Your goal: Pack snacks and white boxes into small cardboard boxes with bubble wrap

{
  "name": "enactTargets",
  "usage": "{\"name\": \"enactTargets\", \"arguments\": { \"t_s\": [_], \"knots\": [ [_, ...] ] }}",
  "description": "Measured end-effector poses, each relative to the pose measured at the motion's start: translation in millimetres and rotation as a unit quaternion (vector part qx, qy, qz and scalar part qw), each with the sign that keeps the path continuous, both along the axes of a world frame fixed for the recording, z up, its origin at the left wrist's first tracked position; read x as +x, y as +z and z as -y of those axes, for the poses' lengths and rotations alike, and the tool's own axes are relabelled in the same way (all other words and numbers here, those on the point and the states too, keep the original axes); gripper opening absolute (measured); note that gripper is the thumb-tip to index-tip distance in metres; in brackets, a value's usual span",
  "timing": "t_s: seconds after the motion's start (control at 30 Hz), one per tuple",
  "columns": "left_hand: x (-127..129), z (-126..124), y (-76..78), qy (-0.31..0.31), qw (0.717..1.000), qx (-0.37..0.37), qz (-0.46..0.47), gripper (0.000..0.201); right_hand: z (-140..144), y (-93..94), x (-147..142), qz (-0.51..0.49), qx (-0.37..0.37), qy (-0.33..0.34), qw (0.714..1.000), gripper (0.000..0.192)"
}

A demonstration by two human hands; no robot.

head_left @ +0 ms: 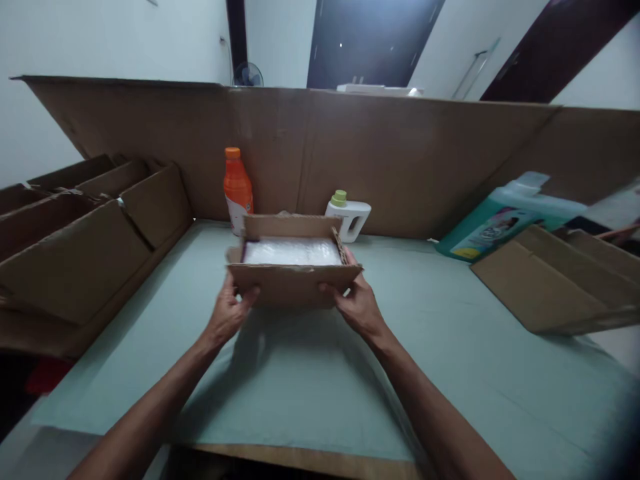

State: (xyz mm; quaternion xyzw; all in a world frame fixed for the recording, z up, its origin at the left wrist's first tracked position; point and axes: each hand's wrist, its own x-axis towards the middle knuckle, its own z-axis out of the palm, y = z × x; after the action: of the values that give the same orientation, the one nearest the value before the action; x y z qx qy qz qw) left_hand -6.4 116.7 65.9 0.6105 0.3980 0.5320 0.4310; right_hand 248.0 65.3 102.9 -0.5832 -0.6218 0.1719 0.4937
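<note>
Both hands hold an open cardboard box (287,283) over the middle of the table. My left hand (233,310) grips its left side, thumb on the front wall. My right hand (359,300) grips the right side in the same way, fingers reaching behind the edge. Inside the box lies something wrapped in clear bubble wrap (293,252); its contents cannot be made out. Behind the box stand an orange bottle (237,187) with an orange cap and a white jug (356,217) with a green cap, both partly hidden by the box.
A divided cardboard organizer (80,253) lines the left edge. On the right, a large green liquid bottle (500,220) leans beside another cardboard box (545,283). A tall cardboard panel (400,160) closes off the back. Pale green cloth (450,320) covers the table.
</note>
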Motion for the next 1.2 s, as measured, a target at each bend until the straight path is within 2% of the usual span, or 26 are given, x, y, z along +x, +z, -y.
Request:
{"name": "enactTargets", "arguments": {
  "t_s": [0.07, 0.13, 0.17, 0.23, 0.33, 0.43, 0.53, 0.6, 0.7, 0.77, 0.83, 0.9, 1.0, 1.1, 1.2],
  "knots": [
    [-20.3, 4.1, 17.9, 0.079, 0.995, 0.061, 0.007, 0.062, -0.5, 26.2, -14.1, 0.033, 0.037, 0.027, 0.998, 0.096],
    [-25.7, 4.9, 34.4, 0.119, 0.986, 0.117, 0.014, 0.061, -2.2, 48.0, -16.7, 0.046, 0.075, 0.042, 0.995, 0.094],
    [-21.7, 5.4, 40.2, 0.112, 0.985, 0.13, 0.013, 0.061, -1.2, 54.9, -13.0, 0.042, 0.086, 0.039, 0.995, 0.09],
    [-3.0, 9.0, 44.2, 0.058, 0.991, 0.121, 0.001, 0.061, 8.7, 58.1, 2.9, 0.029, 0.085, 0.004, 0.996, 0.081],
    [38.9, 24.3, 32.4, -0.046, 0.996, 0.081, -0.005, 0.059, 46.6, 40.3, 38.8, 0.026, 0.042, -0.086, 0.995, 0.072],
    [85.1, 48.2, 8.6, -0.142, 0.989, 0.038, -0.002, 0.06, 103.3, 11.6, 75.6, 0.033, -0.007, -0.168, 0.985, 0.07],
    [139.7, 70.2, -16.1, -0.24, 0.971, 0.024, -0.01, 0.07, 164.4, -11.1, 114.5, 0.036, -0.033, -0.256, 0.965, 0.076],
    [185.1, 83.7, -27.6, -0.306, 0.951, 0.038, -0.016, 0.076, 207.5, -20.8, 144.1, 0.042, -0.045, -0.328, 0.943, 0.082],
    [263.5, 105.7, -31.2, -0.413, 0.908, 0.061, -0.034, 0.078, 275.7, -31.2, 189.1, 0.053, -0.063, -0.442, 0.893, 0.076],
    [316.9, 121.5, -25.1, -0.466, 0.881, 0.067, -0.059, 0.078, 318.0, -38.1, 215.5, 0.052, -0.079, -0.515, 0.852, 0.067],
    [365.8, 137.5, -16.7, -0.488, 0.867, 0.068, -0.078, 0.076, 352.8, -45.3, 237.9, 0.044, -0.08, -0.566, 0.819, 0.07],
    [405.4, 152.8, -11.1, -0.493, 0.863, 0.065, -0.089, 0.073, 377.8, -52.7, 257.2, 0.027, -0.064, -0.582, 0.81, 0.085],
    [441.1, 171.8, -14.8, -0.499, 0.857, 0.053, -0.118, 0.068, 399.2, -62.9, 283.1, -0.021, -0.038, -0.556, 0.83, 0.106],
    [451.6, 182.7, -29.3, -0.507, 0.846, 0.036, -0.158, 0.058, 409.7, -70.1, 307.5, -0.051, -0.026, -0.529, 0.847, 0.112],
    [452.1, 185.7, -42.8, -0.508, 0.841, 0.031, -0.183, 0.052, 417.9, -72.7, 330.8, -0.07, -0.021, -0.496, 0.865, 0.107]
  ]
}}
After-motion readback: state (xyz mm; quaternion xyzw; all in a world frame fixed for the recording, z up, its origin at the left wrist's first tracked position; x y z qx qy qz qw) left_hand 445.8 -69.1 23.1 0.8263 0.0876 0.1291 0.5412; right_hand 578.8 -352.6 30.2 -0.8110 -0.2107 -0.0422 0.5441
